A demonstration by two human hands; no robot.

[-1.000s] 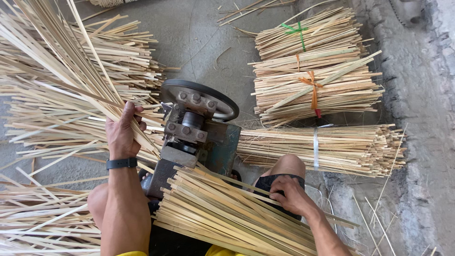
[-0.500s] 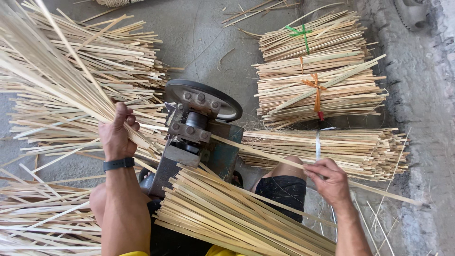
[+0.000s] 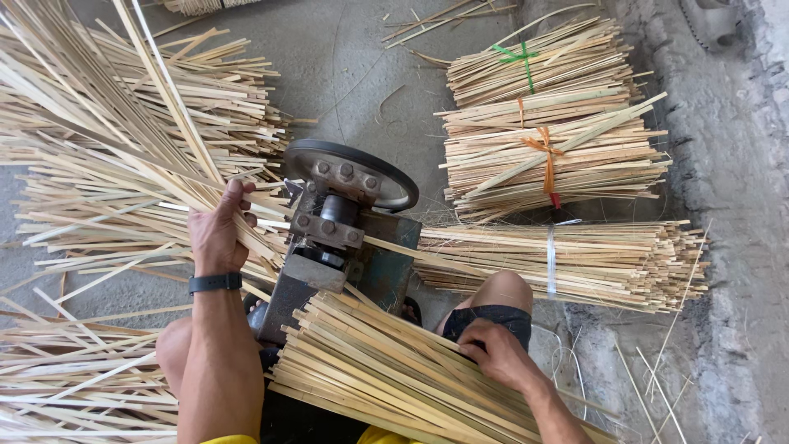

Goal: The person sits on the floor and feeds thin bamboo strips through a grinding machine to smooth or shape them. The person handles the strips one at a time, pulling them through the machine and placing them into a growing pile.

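bamboo strips point(image 3: 394, 378) | pale, flat, stacked | slanting across lap

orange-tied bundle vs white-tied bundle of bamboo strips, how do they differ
The orange-tied bundle is thick, ragged, with one strip lying slantwise across it; the white-tied bundle is flatter, longer and neater. The orange-tied bundle lies farther from the machine; the white-tied bundle sits beside it. Both lie on the floor.

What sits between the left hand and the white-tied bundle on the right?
In the head view, the metal machine with its dark wheel lies between the left hand and the white-tied bundle.
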